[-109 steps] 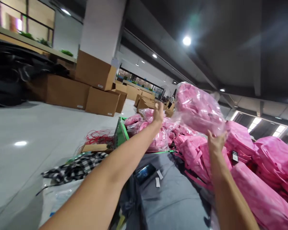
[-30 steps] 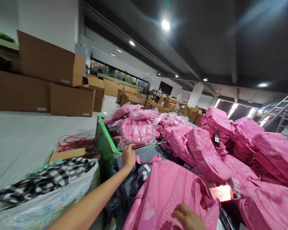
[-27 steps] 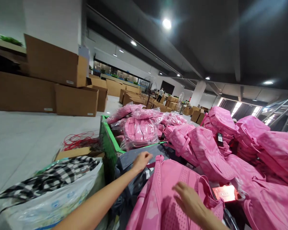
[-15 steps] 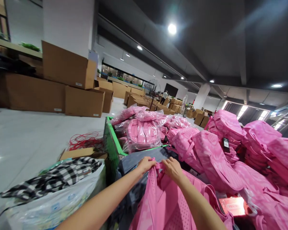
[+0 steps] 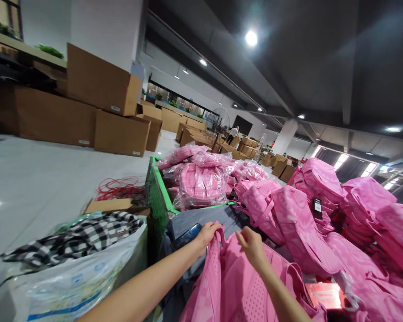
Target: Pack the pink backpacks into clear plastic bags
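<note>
A pink backpack [image 5: 233, 277] with dotted mesh panels and straps lies right in front of me at the bottom of the view. My left hand [image 5: 208, 235] is closed on its top edge, fingers pinching the pink fabric. My right hand [image 5: 251, 243] hovers over the backpack's upper part, a short way right of the left. Its fingers are curled into a pinch, and what they hold, if anything, cannot be made out. Grey-blue fabric [image 5: 215, 217] lies just beyond my hands, with a dark shiny item [image 5: 187, 236] on it beside my left wrist.
Pink backpacks [image 5: 302, 228] pile up on the right. Plastic-wrapped pink backpacks [image 5: 201, 183] fill a green-rimmed bin [image 5: 164, 188] ahead. At left are a white bag [image 5: 87, 273] with checkered cloth [image 5: 83, 237], red cord [image 5: 121, 188] and cardboard boxes [image 5: 121, 134]. A person [image 5: 233, 134] stands far back.
My right hand has moved right and down, away from the pink loop it gripped beside the left. The left keeps its hold. The dark shiny item shows more, and the view has tilted slightly.
</note>
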`<state>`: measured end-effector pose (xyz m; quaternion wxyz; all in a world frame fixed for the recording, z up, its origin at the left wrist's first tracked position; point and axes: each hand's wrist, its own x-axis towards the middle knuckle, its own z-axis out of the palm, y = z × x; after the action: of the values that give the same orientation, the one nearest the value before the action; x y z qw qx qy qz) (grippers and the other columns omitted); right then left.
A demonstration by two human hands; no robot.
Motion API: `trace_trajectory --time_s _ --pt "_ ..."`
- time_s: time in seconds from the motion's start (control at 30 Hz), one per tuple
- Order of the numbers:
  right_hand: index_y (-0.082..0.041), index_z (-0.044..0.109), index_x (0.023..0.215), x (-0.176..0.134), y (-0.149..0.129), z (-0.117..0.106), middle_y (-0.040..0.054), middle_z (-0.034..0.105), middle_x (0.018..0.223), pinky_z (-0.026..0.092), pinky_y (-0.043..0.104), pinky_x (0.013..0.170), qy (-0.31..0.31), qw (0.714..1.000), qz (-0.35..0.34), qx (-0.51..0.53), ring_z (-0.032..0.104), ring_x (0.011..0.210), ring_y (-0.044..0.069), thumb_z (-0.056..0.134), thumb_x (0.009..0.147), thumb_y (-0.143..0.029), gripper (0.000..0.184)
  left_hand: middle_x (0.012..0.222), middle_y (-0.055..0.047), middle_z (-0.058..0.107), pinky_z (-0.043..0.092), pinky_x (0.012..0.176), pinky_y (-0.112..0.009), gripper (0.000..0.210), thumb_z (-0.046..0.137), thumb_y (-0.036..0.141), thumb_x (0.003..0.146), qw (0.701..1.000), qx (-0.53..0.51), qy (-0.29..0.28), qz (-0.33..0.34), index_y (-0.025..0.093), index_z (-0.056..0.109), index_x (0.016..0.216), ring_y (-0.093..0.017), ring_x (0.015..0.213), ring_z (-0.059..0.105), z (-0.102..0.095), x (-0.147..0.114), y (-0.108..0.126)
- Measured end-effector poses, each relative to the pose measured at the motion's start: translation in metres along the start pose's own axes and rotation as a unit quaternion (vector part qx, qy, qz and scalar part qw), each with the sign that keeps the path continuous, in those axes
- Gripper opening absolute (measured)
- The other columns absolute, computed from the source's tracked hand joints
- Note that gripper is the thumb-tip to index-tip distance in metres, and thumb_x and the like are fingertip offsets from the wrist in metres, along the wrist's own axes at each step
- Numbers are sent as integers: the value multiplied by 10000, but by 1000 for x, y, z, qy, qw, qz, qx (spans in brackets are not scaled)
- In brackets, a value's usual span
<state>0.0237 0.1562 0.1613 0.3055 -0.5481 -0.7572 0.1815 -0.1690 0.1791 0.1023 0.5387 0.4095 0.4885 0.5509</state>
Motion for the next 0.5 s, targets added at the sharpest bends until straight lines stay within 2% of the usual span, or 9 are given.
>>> trace_trajectory --time_s 0.03,0.07,0.1,0.13,0.17,0.23,0.33,0.4,0.5 --pt "-167 687 954 3 -6 9 142 744 977 562 396 823 -1 999 -38 -29 717 874 258 512 931 -308 226 606 66 464 341 591 -267 367 690 506 787 999 3 -1 33 188 533 691 -125 588 453 4 -4 4" --pt "-186 685 1111 9 -11 16 148 709 1205 510 444 988 -4 996 -73 -56 669 1119 282 550 863 -165 283 634 60 492 350 622 -273 392 696 551 741 998 8 -5 66 188 552 712 -136 633 473 7 -9 8" --pt "-206 676 1200 17 -14 22 144 632 1378 433 481 1100 -16 991 -102 -80 565 1304 299 572 781 -59 455 660 55 517 357 652 -278 427 702 592 700 995 15 -12 97 187 569 730 -146 672 487 9 -13 13" --pt "-214 687 1212 27 -16 25 135 564 1476 376 495 1159 -37 986 -125 -100 470 1407 311 593 703 10 563 677 50 535 359 673 -282 459 714 620 666 992 25 -21 122 187 584 738 -153 697 492 10 -17 19" --pt "-212 716 1164 36 -17 27 124 541 1507 354 484 1185 -63 981 -145 -116 431 1443 313 617 638 55 597 682 45 546 356 684 -284 480 733 634 638 989 37 -33 141 185 596 738 -157 709 492 10 -20 24" --pt "-197 758 994 50 -17 22 99 611 1440 384 406 1173 -112 967 -183 -140 486 1405 283 685 584 82 501 660 43 538 343 672 -283 505 779 639 592 984 57 -60 160 182 600 710 -156 697 476 6 -26 34" --pt "-196 747 849 49 -15 1 57 730 1239 431 358 1101 -131 949 -229 -174 571 1294 235 769 716 -43 204 648 46 506 340 642 -269 587 785 711 562 982 57 -101 152 183 572 705 -147 671 455 -6 -31 41" --pt "-191 724 776 32 -15 -13 61 751 1145 427 416 1058 -122 939 -246 -206 575 1242 267 777 782 -147 70 665 43 499 349 636 -263 669 751 796 547 982 46 -124 138 182 566 736 -140 661 446 -14 -33 42" --pt "-181 669 682 -16 -12 -15 67 747 993 414 463 986 -125 921 -262 -260 587 1116 283 740 786 -148 130 646 45 448 320 621 -257 762 703 903 506 983 38 -121 132 186 521 689 -124 638 393 -16 -29 41"
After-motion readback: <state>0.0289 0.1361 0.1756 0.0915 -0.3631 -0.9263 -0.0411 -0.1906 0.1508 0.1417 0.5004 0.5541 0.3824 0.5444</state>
